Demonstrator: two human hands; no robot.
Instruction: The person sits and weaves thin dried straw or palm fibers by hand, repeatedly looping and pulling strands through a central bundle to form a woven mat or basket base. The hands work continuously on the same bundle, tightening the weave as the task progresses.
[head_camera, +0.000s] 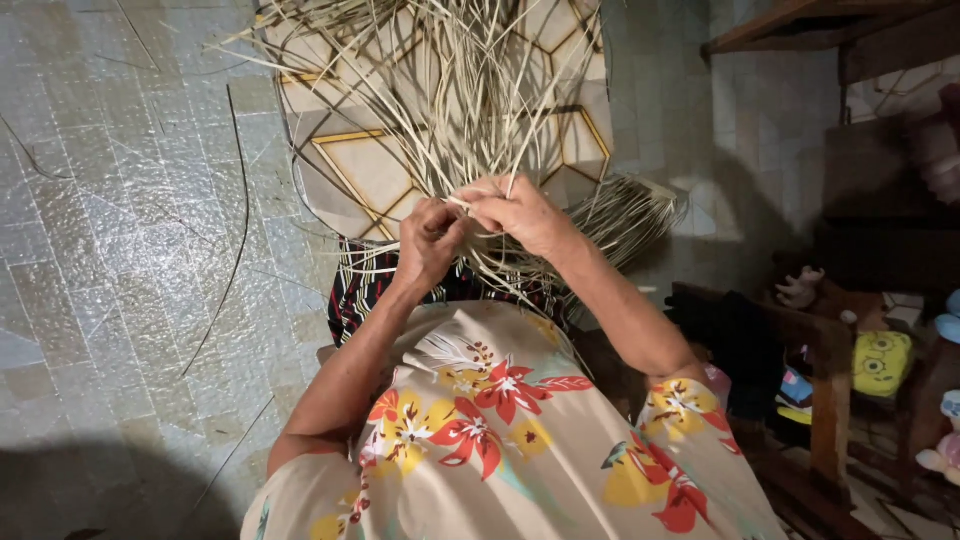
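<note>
My left hand (428, 240) and my right hand (522, 215) meet just above my lap, both pinching thin pale straw strips (455, 90). The strips fan upward and outward from my fingers in a loose spray. A woven section of the same straw (630, 215) spreads out to the right, below my right wrist. The strips lie over a mat with a beige hexagon pattern edged in gold (365, 170). My floral shirt fills the lower part of the view.
A tiled floor (130, 230) stretches to the left, with a few stray strips (238, 200) lying on it. Dark wooden furniture (830, 360) stands on the right, with a yellow soft toy (880, 362) and other small items beside it.
</note>
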